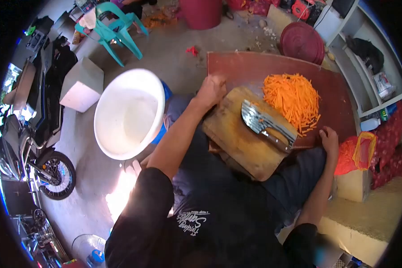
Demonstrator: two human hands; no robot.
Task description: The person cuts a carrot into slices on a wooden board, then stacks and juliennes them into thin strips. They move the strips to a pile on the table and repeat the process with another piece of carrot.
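Note:
A reddish-brown board (241,64) lies across my lap. My left hand (212,91) is closed on its left edge, and my right hand (329,140) grips the board's edge on the other side, its fingertips partly hidden. On the board rests a worn wooden cutting board (234,134), tilted at an angle. A cleaver (265,124) lies flat on the wood, its dark handle pointing toward my right hand and carrot bits near the blade. Beyond it sits a heap of carrot sticks (292,98). Neither hand touches the cleaver or the carrots.
A large white basin (109,118) stands to my left, with a pale foam box (82,85) and motorcycle (40,165) beyond. Ahead are a green plastic chair (116,31), another person's legs, and a red tub (201,13). At right are a shelf (350,67) and red mesh sacks (388,152).

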